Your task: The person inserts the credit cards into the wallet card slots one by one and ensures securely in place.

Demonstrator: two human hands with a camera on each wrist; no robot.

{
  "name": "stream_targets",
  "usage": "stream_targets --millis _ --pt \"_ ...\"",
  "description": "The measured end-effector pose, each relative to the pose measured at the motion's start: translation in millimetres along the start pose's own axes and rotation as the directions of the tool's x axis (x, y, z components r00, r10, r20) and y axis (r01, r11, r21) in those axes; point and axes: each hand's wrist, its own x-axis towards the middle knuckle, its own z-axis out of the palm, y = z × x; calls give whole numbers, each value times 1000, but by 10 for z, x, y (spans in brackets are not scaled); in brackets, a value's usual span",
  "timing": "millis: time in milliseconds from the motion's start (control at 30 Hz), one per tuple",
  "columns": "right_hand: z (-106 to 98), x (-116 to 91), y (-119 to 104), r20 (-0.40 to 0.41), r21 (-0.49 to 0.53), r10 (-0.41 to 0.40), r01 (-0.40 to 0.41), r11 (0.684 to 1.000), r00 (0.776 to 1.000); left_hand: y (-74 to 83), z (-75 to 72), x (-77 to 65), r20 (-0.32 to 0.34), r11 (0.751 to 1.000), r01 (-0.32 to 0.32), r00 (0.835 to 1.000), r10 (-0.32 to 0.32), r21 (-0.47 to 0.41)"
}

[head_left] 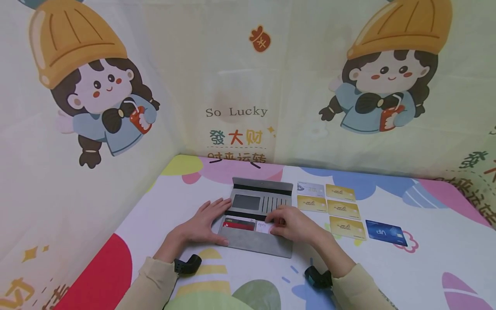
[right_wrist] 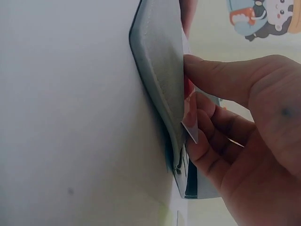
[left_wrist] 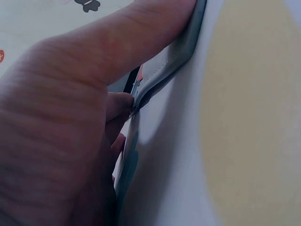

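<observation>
A grey long wallet [head_left: 257, 244] lies unfolded on the table, with card slots and a dark window in its far half. My left hand [head_left: 203, 221] rests on its left side, fingers extended and thumb on the near flap. A dark and red card [head_left: 239, 225] sits partly inside the near pocket. Beside it, my right hand [head_left: 296, 224] pinches a white and pink card [head_left: 262, 226] at the pocket's right part. In the right wrist view, the thumb [right_wrist: 218, 77] and curled fingers hold this card [right_wrist: 190, 113] at the pocket's edge; its lower end is hidden inside.
Right of the wallet lie several gold cards [head_left: 343, 209], a silver card [head_left: 311, 189] and a blue VIP card [head_left: 386, 233]. Patterned cloth covers the table [head_left: 155, 211], and a printed wall [head_left: 294, 107] stands behind it. Black wrist devices [head_left: 188, 264] are on both wrists.
</observation>
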Motion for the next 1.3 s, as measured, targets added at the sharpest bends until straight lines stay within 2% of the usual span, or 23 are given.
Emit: stream_targets --millis 933,1300 --pt "-4 0 -21 28 -19 -54 55 998 998 -1 7 6 4 1000 30 1000 -30 7" --pt "-2 -8 -36 34 -37 -70 72 997 997 -13 8 3 -4 1000 17 1000 -17 9"
